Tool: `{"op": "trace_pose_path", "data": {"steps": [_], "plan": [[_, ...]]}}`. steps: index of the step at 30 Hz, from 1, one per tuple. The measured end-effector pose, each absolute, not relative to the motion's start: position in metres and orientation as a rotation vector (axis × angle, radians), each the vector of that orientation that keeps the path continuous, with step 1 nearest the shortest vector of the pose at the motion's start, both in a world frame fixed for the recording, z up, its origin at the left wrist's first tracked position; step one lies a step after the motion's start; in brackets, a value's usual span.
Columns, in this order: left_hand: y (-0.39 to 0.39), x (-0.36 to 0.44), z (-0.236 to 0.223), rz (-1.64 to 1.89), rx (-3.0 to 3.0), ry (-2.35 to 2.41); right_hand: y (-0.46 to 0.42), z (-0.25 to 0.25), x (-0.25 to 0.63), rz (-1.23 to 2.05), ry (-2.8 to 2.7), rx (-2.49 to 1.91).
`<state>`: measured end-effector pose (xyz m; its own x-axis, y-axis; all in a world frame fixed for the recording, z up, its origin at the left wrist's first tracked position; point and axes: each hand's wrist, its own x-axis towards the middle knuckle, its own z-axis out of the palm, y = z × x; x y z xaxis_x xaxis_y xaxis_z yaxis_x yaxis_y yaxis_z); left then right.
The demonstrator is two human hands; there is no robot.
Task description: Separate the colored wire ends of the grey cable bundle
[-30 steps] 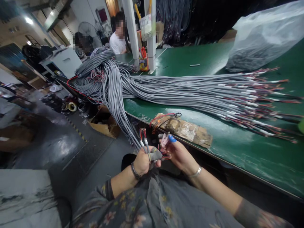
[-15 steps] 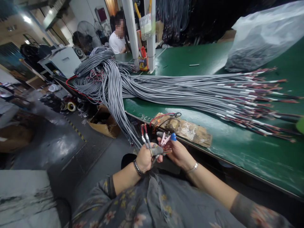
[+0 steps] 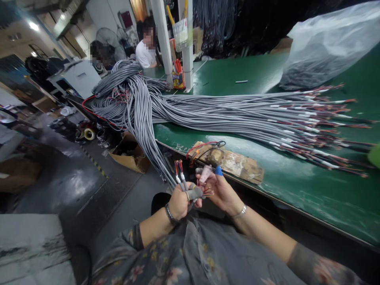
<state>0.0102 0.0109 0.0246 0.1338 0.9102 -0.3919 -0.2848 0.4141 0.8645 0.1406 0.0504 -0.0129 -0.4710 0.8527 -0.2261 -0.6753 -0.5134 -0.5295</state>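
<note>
My left hand (image 3: pixel 179 202) is closed round several grey cables, with grey covering on its thumb. Two cable ends (image 3: pixel 179 176) with white sleeves and bare red and dark wires stick up above the fist. Loose thin wires (image 3: pixel 208 192) poke out past the thumb toward the other hand. Close beside them, my right hand (image 3: pixel 225 194) has its fingers bent in at the wires and a blue cover on its thumb. A pale pink object or finger covering (image 3: pixel 206 173) shows blurred at its fingers; what they grip is unclear.
A large bundle of grey cables (image 3: pixel 204 113) lies across the green table (image 3: pixel 225 142), partly hanging off its edge. A worn wooden board (image 3: pixel 237 164) lies at the near edge. A plastic bag (image 3: pixel 326 47) stands far right. A person (image 3: pixel 145 51) sits behind a white post.
The right fingers and the pink thing at them have shifted slightly and now look blurred. My left hand still holds the cables, their upright ends slightly lower and turned.
</note>
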Motion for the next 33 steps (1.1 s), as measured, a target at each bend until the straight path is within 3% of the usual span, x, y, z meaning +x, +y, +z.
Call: {"op": "trace_pose_path", "data": {"steps": [8,33], "plan": [[0.005,0.016,0.028,1.111,0.744,1.153,0.044,-0.015,0.142,1.925,-0.548,-0.658],[0.006,0.018,0.008,1.116,0.936,1.204,0.044,-0.013,0.142,2.017,-0.558,-0.62]]}}
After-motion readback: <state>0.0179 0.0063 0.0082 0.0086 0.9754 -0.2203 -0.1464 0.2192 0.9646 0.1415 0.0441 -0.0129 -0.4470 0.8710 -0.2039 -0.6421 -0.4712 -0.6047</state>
